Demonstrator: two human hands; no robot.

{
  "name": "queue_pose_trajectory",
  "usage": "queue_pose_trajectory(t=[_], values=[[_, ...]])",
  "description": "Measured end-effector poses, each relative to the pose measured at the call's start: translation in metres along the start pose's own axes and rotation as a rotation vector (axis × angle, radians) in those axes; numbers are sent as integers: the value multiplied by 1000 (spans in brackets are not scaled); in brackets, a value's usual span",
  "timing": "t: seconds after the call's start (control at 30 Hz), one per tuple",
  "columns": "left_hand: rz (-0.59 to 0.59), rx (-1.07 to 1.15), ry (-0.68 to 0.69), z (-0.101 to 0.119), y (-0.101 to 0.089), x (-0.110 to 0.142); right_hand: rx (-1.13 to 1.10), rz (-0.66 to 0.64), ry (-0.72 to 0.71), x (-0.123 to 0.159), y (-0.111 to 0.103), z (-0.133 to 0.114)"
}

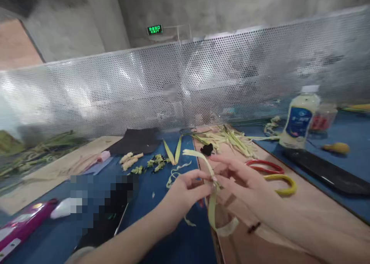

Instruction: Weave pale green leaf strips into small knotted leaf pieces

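Note:
My left hand (185, 190) and my right hand (237, 177) meet over the table's middle, both pinched on a long pale-green leaf strip (212, 208). The strip runs up and away to the left from my fingers and loops down below them over a brown board (289, 214). A small black object (207, 149) lies just beyond my fingers. Scissors with one red and one yellow handle (274, 175) rest on the board right of my right hand.
A heap of green leaf strips (231, 138) lies at the board's far end. Small folded leaf pieces (144, 163) sit on the blue table top (173, 237). A white bottle (299, 121) stands at right. A perforated metal screen (185, 86) closes the back.

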State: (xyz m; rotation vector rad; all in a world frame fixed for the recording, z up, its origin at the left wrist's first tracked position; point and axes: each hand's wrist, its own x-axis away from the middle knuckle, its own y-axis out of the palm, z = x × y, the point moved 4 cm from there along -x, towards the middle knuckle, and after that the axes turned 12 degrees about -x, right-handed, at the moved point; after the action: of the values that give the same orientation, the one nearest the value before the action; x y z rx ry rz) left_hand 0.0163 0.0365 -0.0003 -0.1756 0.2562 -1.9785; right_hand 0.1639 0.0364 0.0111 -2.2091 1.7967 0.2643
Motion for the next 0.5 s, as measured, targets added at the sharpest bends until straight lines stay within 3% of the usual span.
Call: queue_pose_trajectory(t=[0.27, 0.5], values=[[-54, 185, -2, -8, 4, -5, -32, -124, -9, -2, 6, 7], [-146, 314, -21, -3, 11, 0, -59, -112, 5, -2, 9, -3]])
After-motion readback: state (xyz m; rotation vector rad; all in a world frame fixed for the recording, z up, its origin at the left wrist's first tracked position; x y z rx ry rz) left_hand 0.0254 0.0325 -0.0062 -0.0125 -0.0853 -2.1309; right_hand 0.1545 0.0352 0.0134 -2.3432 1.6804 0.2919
